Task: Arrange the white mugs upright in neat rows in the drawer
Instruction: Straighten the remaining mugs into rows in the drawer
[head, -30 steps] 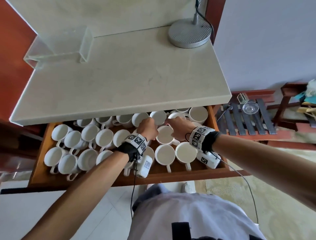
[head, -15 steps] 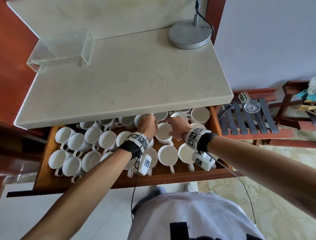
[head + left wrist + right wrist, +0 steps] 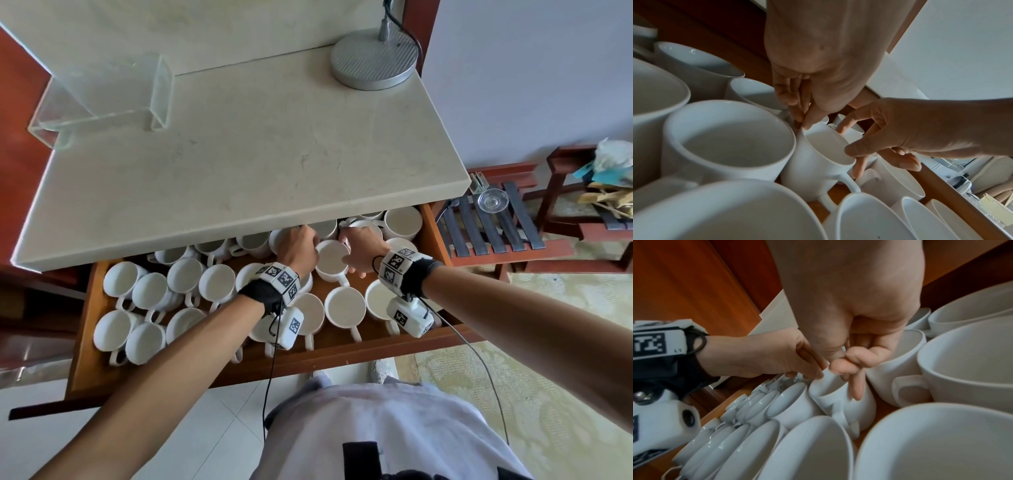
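Many white mugs stand upright in an open wooden drawer (image 3: 308,363), handles mostly toward me. Both hands are on one white mug (image 3: 330,257) in the middle row, right of centre. My left hand (image 3: 301,245) pinches the left side of its rim with fingers and thumb together (image 3: 803,125). My right hand (image 3: 356,250) pinches the right side of the rim (image 3: 844,139), one finger lying down the outer wall (image 3: 857,391). The mug (image 3: 830,391) stands upright, its handle toward me. The back row is partly hidden under the countertop.
A pale stone countertop (image 3: 239,154) overhangs the back of the drawer, carrying a clear glass box (image 3: 102,85) and a round metal lamp base (image 3: 375,61). Neighbouring mugs (image 3: 727,141) crowd the held one. A slatted wooden bench (image 3: 496,236) with a glass dish stands to the right.
Both hands stay on the same mug and have shifted with it slightly toward the back of the drawer. The head view has tilted a little.
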Demonstrator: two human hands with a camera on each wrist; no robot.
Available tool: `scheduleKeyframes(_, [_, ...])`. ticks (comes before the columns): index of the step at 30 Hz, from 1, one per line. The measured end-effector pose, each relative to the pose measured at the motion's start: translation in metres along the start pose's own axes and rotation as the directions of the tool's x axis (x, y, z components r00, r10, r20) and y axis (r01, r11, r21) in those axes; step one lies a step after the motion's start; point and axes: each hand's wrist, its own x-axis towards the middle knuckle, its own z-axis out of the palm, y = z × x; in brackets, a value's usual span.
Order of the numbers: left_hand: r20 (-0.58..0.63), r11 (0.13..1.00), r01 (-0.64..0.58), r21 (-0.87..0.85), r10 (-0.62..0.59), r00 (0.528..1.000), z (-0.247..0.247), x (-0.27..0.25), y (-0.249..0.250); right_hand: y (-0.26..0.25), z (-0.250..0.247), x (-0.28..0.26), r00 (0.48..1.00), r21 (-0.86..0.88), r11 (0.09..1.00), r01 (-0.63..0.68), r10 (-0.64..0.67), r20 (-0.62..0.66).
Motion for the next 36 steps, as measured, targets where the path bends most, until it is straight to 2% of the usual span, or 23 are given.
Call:
scheduleKeyframes(4, [-0.025,0.997,-0.063,0.037,0.064,0.998,-0.003,0.000,-0.003,-0.007,-0.002,-0.002,1.000,0.037,0.999,-0.024,0.023,0.015])
scheduleKeyframes(10, [-0.067,0.996,-0.083,0.039,0.085,0.994,-0.002,0.001,-0.006,-0.016,0.007,0.002,0.998,0.085,0.995,-0.059,0.059,-0.003])
scheduleKeyframes(18, [0.085,0.978,-0.183,-0.104,0.192,0.978,-0.001,0.000,-0.020,-0.017,0.006,-0.004,0.992,0.223,0.968,-0.117,0.103,0.073])
scheduleKeyframes(23, [0.113,0.967,-0.224,-0.124,0.238,0.965,-0.002,-0.002,-0.022,-0.019,0.006,-0.004,0.993,0.065,0.991,-0.116,0.116,0.007])
scheduleKeyframes(27, [0.087,0.964,-0.227,-0.142,0.240,0.967,0.003,-0.005,-0.023,-0.019,0.005,-0.006,0.996,0.031,0.996,-0.087,0.087,-0.007])
scheduleKeyframes(32, [0.105,0.963,-0.206,-0.174,0.226,0.968,0.001,-0.006,-0.020,-0.016,0.002,-0.008,0.994,0.038,0.995,-0.089,0.087,0.059])
scheduleKeyframes(36, [0.125,0.968,-0.203,-0.145,0.221,0.967,0.001,-0.008,-0.017,-0.016,0.000,-0.012,0.994,-0.003,0.996,-0.086,0.086,0.063])
